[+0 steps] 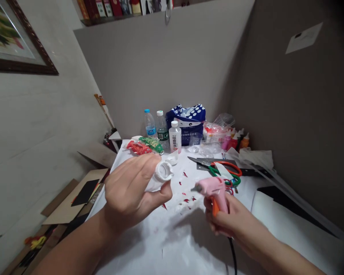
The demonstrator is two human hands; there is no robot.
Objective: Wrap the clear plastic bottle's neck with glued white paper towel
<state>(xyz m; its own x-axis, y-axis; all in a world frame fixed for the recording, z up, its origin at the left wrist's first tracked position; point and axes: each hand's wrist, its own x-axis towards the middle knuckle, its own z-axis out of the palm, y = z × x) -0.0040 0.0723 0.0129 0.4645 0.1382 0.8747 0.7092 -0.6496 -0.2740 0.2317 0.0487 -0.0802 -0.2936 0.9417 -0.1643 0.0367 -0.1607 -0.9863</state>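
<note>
I note the left hand (132,187), fingers closed around a white tubular piece (164,170) above the tabletop (143,256), mouth facing me. Right hand (229,219) grips a pink glue gun (213,187), nozzle pointing left, apart from it.

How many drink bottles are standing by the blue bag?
3: blue-capped bottle at left, green-labelled bottle in the middle, white-labelled bottle in front of the bag. More may hide behind it.

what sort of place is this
Probably a small craft corner, perhaps at home: a pink glue gun and scissors over a white-covered table, with a framed picture on the wall.
</note>
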